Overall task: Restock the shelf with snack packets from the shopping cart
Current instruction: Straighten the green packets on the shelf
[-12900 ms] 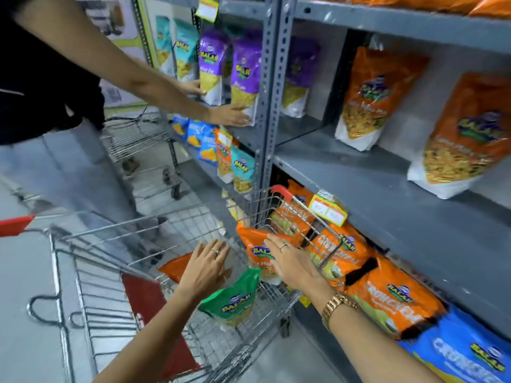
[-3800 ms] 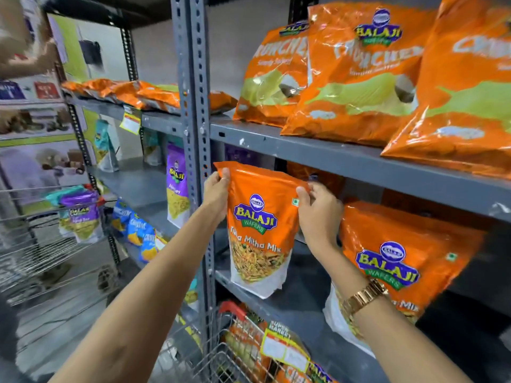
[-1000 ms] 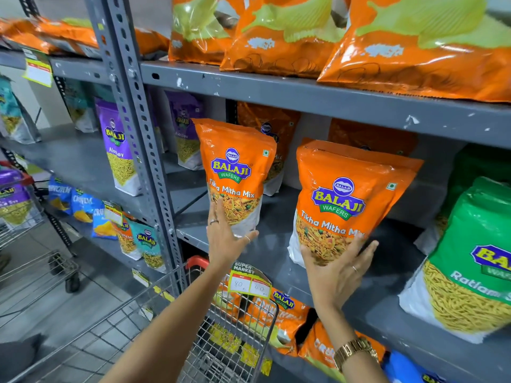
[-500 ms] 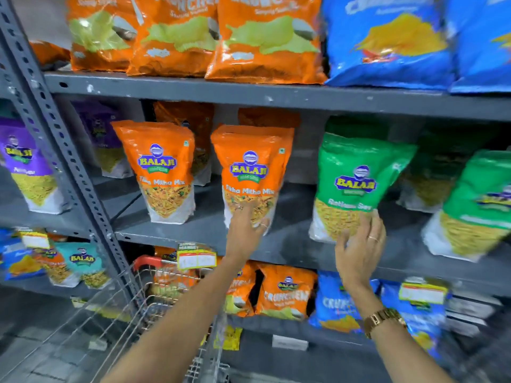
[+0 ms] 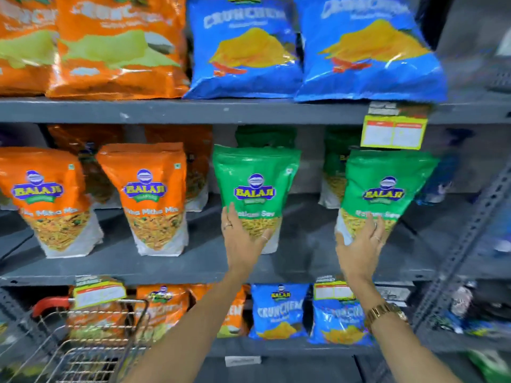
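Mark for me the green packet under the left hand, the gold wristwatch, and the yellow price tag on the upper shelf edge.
green packet [image 5: 255,175]: head view, upper front panel.
gold wristwatch [image 5: 385,314]: head view, band.
yellow price tag [image 5: 394,133]: head view, centre.

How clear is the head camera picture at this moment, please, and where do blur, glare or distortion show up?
Head view: sharpest mid-frame, where "BALAJI" reads on the green stand-up snack pouch under the left hand; smaller print smears. The right edge and the wire shopping cart are blurred. Glare streaks the glossy blue chip bags up top. Wide-angle bending tilts the grey metal upright.
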